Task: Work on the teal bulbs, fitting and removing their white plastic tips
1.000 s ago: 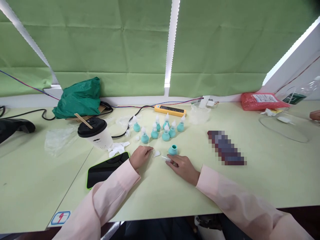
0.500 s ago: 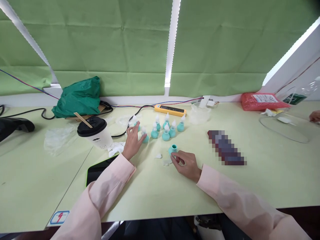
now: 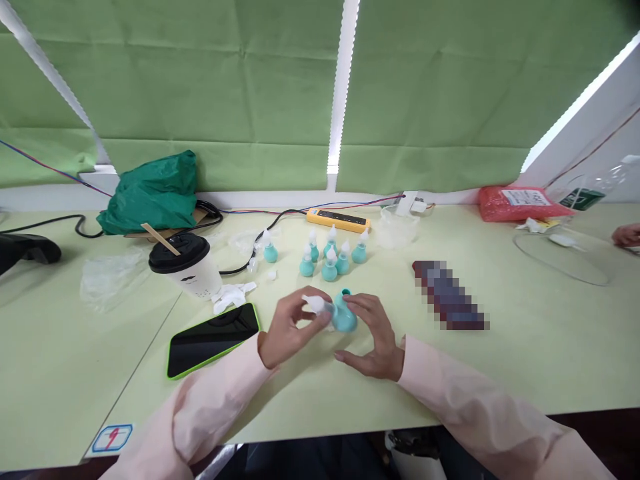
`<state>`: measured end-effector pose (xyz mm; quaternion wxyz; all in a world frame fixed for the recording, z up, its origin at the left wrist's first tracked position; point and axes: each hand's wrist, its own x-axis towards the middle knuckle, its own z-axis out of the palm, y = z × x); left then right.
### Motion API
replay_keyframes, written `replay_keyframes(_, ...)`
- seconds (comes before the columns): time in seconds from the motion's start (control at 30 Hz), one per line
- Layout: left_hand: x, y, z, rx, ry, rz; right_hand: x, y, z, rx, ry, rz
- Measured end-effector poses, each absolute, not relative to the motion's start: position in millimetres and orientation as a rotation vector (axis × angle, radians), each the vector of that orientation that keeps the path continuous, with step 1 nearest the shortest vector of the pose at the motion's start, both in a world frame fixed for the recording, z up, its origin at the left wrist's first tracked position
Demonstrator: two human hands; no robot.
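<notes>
Left hand (image 3: 287, 328) gripped a white nozzle (image 3: 315, 304), which needed steadying, as the open right hand (image 3: 379, 347) flanked a teal bulb (image 3: 347, 320)

The light on my table (image 3: 380, 373) is even and fairly bright, while the space below its front edge falls into darkness. The strongest glare comes from the pale gap (image 3: 343, 87) between the green sheets (image 3: 225, 87) and from the slanted strip (image 3: 575, 107) at right, both close to white. Soft shadows lie under my left sleeve (image 3: 215, 393). Motion smears my left hand (image 3: 293, 327) and the white tip (image 3: 315, 305) in it; my right hand (image 3: 377, 340) looks a little crisper. A dim reflection crosses the glossy phone (image 3: 213, 339). Coarse pixel blocks cover the dark red object (image 3: 450, 297), and the wide lens stretches my sleeves towards the lower corners.
</notes>
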<state>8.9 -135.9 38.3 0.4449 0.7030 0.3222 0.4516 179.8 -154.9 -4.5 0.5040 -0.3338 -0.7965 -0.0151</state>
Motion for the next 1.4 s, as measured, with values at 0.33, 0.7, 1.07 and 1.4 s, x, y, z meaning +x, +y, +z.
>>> replay_keyframes(0.33, 5, -119, 19, 1.412, 0.867, 0.797, 180, -155, -13, -0.813, -2.115, 0.112)
replay_keyframes(0.7, 1, -110, 11, 1.143, 0.677, 0.665, 185, -148, -15, -0.843, -2.071, 0.219)
replay_keyframes(1.07, 3, -111, 16, 1.182, 0.751, 0.611, 184, -151, -13, -0.788, -2.066, 0.257)
replay_keyframes(1.4, -17, -87, -3, 2.505, 1.688, 0.399, 182, -152, -15, -0.970, -1.889, 0.329)
